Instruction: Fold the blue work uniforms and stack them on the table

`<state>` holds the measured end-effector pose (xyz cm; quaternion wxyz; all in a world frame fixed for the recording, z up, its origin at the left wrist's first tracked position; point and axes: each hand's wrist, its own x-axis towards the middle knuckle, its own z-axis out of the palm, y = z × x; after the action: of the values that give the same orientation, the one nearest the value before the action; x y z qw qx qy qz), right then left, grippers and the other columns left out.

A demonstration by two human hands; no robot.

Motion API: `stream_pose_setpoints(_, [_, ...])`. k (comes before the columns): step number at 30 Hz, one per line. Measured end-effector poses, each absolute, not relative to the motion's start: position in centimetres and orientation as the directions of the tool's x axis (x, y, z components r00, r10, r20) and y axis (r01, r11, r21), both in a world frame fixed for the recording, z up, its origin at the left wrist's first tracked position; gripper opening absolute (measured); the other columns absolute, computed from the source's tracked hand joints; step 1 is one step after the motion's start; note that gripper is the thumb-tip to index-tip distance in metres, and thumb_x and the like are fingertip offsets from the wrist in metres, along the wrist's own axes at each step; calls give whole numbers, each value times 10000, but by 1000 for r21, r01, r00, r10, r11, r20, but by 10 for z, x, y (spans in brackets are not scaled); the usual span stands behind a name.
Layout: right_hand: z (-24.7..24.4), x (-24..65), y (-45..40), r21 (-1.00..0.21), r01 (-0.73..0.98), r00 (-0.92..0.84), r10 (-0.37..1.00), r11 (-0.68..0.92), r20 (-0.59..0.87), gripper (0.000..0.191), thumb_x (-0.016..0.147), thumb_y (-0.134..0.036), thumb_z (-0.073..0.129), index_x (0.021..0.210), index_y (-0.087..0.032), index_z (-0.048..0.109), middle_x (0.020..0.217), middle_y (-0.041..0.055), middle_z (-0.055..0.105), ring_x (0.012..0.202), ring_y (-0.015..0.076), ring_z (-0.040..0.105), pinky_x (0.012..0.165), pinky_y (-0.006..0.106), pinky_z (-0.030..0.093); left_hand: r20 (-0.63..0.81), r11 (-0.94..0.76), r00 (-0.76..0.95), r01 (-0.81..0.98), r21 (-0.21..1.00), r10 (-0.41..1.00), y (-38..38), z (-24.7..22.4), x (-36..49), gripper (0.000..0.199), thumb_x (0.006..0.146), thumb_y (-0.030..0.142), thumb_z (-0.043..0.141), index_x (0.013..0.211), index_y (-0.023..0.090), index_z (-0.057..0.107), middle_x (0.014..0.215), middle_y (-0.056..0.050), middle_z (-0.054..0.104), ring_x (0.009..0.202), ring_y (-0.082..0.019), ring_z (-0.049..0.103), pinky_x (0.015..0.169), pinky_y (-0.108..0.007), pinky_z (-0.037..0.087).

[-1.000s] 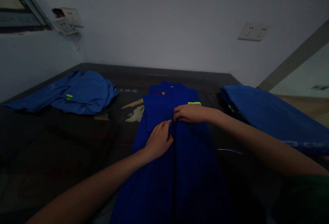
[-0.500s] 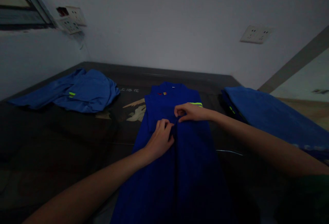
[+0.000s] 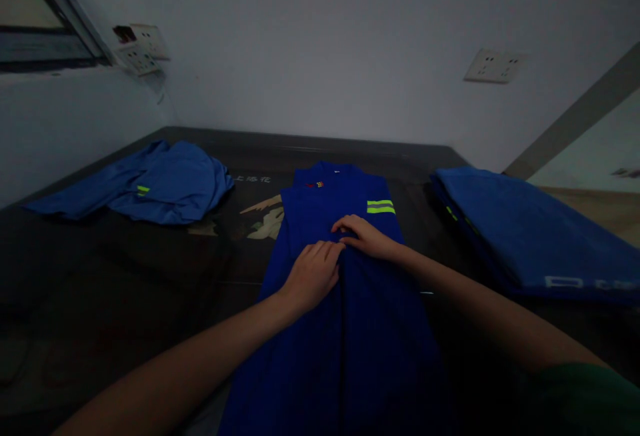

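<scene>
A dark blue work jacket lies flat and lengthwise before me, collar at the far end. It has a small emblem on the chest and a yellow-green reflective band at the right; a dark seam or opening runs down its middle. My left hand is bent over that middle line, its fingertips closed on the cloth. Close beside it, nearly touching, my right hand pinches the fabric edge with curled fingers. The exact bit of cloth between the fingertips is hidden.
A crumpled lighter blue garment lies on the dark table to the left. To the right is a folded blue stack of garments. Behind the table stands a wall with a power socket and more sockets at the left.
My right hand has moved slightly down and left, uncovering the reflective band. Both hands now sit closer together on the middle line. The view has shifted a little.
</scene>
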<state>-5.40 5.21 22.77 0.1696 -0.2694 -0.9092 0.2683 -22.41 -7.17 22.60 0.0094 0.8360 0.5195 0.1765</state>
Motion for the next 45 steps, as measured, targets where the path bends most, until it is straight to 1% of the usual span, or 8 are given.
stream_pose_setpoints(5, [216, -52, 44, -426, 465, -755, 599, 776, 266, 262, 891, -209, 534, 1148, -180, 573, 1083, 96, 584, 1018, 220, 516, 933, 398, 392, 272, -492, 448, 862, 124, 852, -72, 224, -223, 312, 882, 112, 488, 1185, 173, 531, 1109, -83, 610, 1012, -238, 557, 848, -383, 478])
stream_pose_setpoints(11, [213, -54, 42, -315, 584, -706, 660, 748, 258, 475, 891, -261, 525, 1358, -196, 470, 1404, 135, 434, 1312, 263, 370, 1061, 458, 345, 295, -479, 418, 859, 181, 859, -71, 222, -221, 349, 905, 170, 492, 1253, 153, 510, 1150, -112, 593, 1061, -251, 562, 891, -415, 496])
stream_pose_setpoints(14, [208, -50, 50, -295, 595, -709, 661, 747, 245, 556, 914, -385, 510, 1421, -181, 412, 1483, 151, 373, 1383, 262, 315, 1114, 466, 298, 333, -495, 416, 845, 203, 846, -71, 217, -222, 352, 912, 189, 495, 1261, 152, 515, 1298, -142, 537, 1207, -265, 515, 976, -439, 474])
stream_pose_setpoints(18, [206, -45, 71, -238, 694, -667, 731, 680, 144, 583, 966, -505, 349, 1449, -183, 399, 1532, 155, 315, 1431, 283, 245, 1139, 508, 241, 326, -535, 464, 826, 175, 824, -69, 212, -223, 383, 939, 202, 450, 1318, 159, 488, 1483, -139, 402, 1362, -249, 397, 1104, -451, 376])
stream_pose_setpoints(24, [214, -40, 116, -108, 893, -442, 897, 437, -27, 591, 990, -502, 230, 1499, -211, 300, 1568, 103, 240, 1442, 302, 203, 1131, 602, 157, 257, -537, 490, 829, 158, 833, -68, 213, -223, 395, 955, 218, 402, 1338, 154, 477, 1477, -124, 426, 1379, -214, 380, 1139, -448, 341])
stream_pose_setpoints(34, [209, -21, 172, -108, 986, -135, 990, 129, -50, 560, 988, -342, 214, 1506, -131, 246, 1581, 130, 179, 1459, 262, 142, 1115, 646, 100, 265, -519, 464, 831, 200, 845, -71, 214, -222, 385, 948, 202, 400, 1309, 108, 496, 1453, -139, 453, 1362, -207, 406, 1131, -441, 363])
stream_pose_setpoints(41, [212, -46, 172, -70, 991, -108, 990, 114, 95, 560, 943, -225, 298, 1458, -6, 314, 1526, 265, 252, 1425, 351, 224, 1133, 544, 159, 218, -503, 458, 828, 249, 862, -69, 216, -221, 384, 958, 257, 435, 1306, 111, 507, 1461, -121, 447, 1381, -205, 375, 1150, -434, 333])
stream_pose_setpoints(45, [208, -60, 173, -158, 960, -221, 973, 230, 74, 607, 985, -418, 263, 1518, -131, 222, 1565, 211, 186, 1430, 343, 213, 1125, 501, 217, 206, -518, 478, 818, 249, 854, -68, 216, -222, 391, 962, 261, 429, 1320, 119, 492, 1482, -122, 417, 1396, -205, 347, 1154, -439, 320])
